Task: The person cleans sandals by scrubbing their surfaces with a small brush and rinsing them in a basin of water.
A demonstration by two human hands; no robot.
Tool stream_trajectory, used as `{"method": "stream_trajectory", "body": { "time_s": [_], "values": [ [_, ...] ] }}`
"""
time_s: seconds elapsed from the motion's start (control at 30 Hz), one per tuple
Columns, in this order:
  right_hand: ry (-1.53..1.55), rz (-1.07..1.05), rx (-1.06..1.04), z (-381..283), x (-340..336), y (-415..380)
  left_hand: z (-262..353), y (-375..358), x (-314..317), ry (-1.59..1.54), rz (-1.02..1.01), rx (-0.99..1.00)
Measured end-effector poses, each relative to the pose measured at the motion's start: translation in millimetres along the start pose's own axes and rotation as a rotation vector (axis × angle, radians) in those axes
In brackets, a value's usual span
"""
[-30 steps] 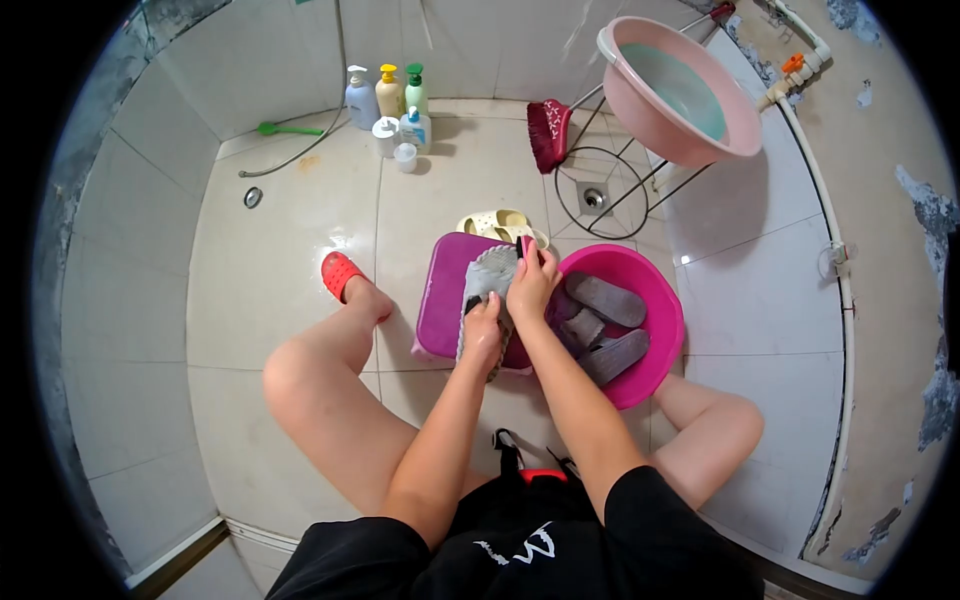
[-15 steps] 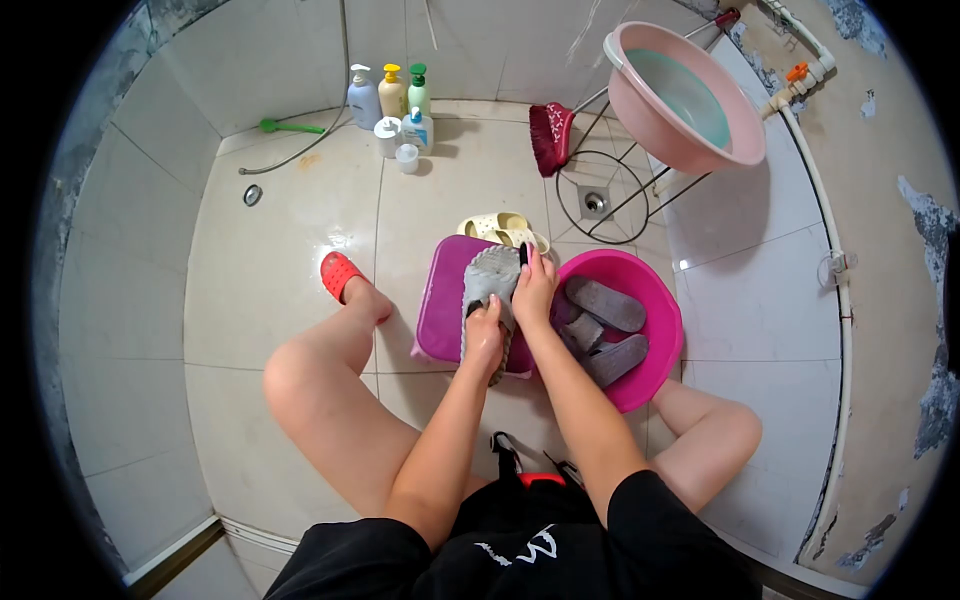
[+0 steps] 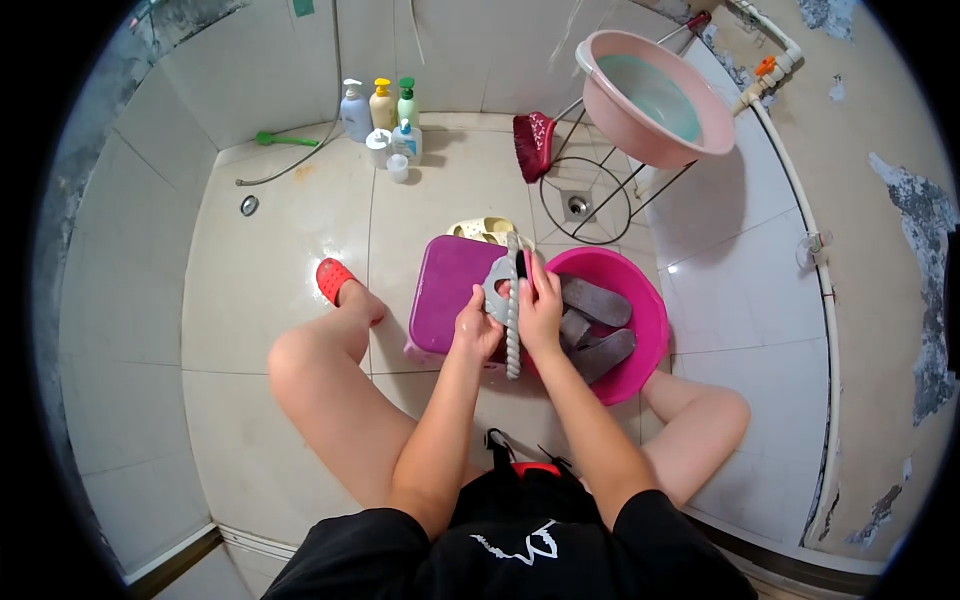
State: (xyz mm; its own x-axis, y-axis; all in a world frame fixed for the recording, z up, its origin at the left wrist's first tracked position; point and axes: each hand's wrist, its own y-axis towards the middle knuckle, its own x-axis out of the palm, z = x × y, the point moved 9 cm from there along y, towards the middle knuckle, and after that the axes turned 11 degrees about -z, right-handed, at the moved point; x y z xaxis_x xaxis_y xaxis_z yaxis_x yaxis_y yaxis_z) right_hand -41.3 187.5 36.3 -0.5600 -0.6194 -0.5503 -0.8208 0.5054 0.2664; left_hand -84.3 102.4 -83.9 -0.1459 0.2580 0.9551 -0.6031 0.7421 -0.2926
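A grey slipper (image 3: 497, 287) with a braided-looking sole edge is held on its side above a purple stool (image 3: 445, 290). My left hand (image 3: 478, 328) is closed around the slipper's strap side. On the sole side, my right hand (image 3: 541, 312) grips a small brush (image 3: 526, 264) with a pink body and black bristles, mostly covered by the fingers. Close by on the right, a magenta basin (image 3: 652, 340) contains dark grey slippers (image 3: 598, 300). Cream clogs (image 3: 482, 228) lie behind the stool.
Several pump bottles (image 3: 381, 105) stand by the back wall, near a green brush (image 3: 285, 139) and a shower hose (image 3: 300, 157). A pink washbasin (image 3: 600, 60) rests on a metal stand (image 3: 628, 190) at the right, beside a red broom (image 3: 534, 145). A floor drain (image 3: 577, 206) lies under the stand.
The slipper has been turned from showing its broad face to standing edge-on. My left hand has shifted slightly left, and the brush stays in my right hand. The view has shifted slightly.
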Motion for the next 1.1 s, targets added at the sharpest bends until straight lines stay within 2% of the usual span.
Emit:
{"method": "stream_trajectory", "body": {
  "time_s": [0.07,0.13,0.2,0.23,0.27,0.33,0.4,0.43,0.47,0.53,0.6,0.67,0.73,0.77,0.8,0.87,0.93,0.97,1.0,1.1],
  "values": [
    [0.075,-0.095,0.065,5.6,7.0,14.8,-1.7,-0.2,-9.6,0.034,0.070,0.034],
    [-0.020,-0.100,0.005,5.0,9.3,15.0,2.2,-2.3,-5.6,0.065,0.094,0.082],
    [-0.113,-0.122,-0.043,5.4,14.2,10.4,6.2,-14.0,-17.7,0.328,0.203,0.045],
    [-0.107,-0.128,-0.051,6.4,15.6,10.0,4.5,-23.3,-24.5,0.686,0.259,-0.132],
    [-0.099,-0.130,-0.059,7.5,17.0,10.6,1.9,-29.4,-13.4,0.980,0.144,-0.111],
    [-0.087,-0.142,-0.054,11.8,18.1,10.5,-12.2,-38.2,-4.6,1.600,0.100,-0.044],
    [-0.070,-0.151,-0.047,10.3,17.6,7.0,-22.4,-66.5,17.1,2.029,0.279,0.233],
    [-0.070,-0.187,-0.053,7.3,18.9,1.0,-23.8,-73.3,24.1,2.050,0.313,0.055],
    [-0.072,-0.220,-0.061,4.2,19.9,-5.6,-25.1,-65.7,10.8,2.053,0.312,0.062],
    [-0.164,-0.193,-0.202,-16.7,15.8,-31.0,-26.6,-49.3,-16.4,1.943,0.246,0.302],
    [-0.144,-0.334,-0.212,-23.5,15.0,-47.8,-20.2,-50.6,3.7,1.807,0.030,0.281],
    [-0.182,-0.386,-0.284,-31.3,8.1,-44.1,-17.7,-59.4,17.8,1.767,-0.003,0.067],
    [-0.375,-0.335,-0.277,-23.2,0.0,-19.6,-0.2,-74.4,42.0,1.806,0.146,0.067],
    [-0.402,-0.251,-0.187,-15.8,-12.2,-0.6,8.6,-69.9,40.2,1.804,0.218,-0.034],
    [-0.394,-0.168,-0.120,-3.9,-20.4,14.3,19.2,-71.0,52.5,1.846,0.246,0.039],
    [-0.313,-0.234,-0.116,-21.3,-14.7,10.8,39.7,-82.2,87.8,1.934,0.270,0.174],
    [-0.044,-0.329,-0.298,-56.3,3.7,-21.2,55.7,-86.0,83.4,1.918,0.298,0.204],
    [-0.011,-0.408,-0.325,-65.8,7.4,-29.5,61.4,-90.2,79.0,1.903,0.318,0.222],
    [-0.011,-0.409,-0.324,-55.8,7.6,-24.7,63.2,-93.6,75.6,1.901,0.318,0.220],
    [-0.238,-0.230,-0.111,1.6,-8.3,4.6,63.1,-104.9,79.1,1.895,0.324,0.245]
  ]
}}
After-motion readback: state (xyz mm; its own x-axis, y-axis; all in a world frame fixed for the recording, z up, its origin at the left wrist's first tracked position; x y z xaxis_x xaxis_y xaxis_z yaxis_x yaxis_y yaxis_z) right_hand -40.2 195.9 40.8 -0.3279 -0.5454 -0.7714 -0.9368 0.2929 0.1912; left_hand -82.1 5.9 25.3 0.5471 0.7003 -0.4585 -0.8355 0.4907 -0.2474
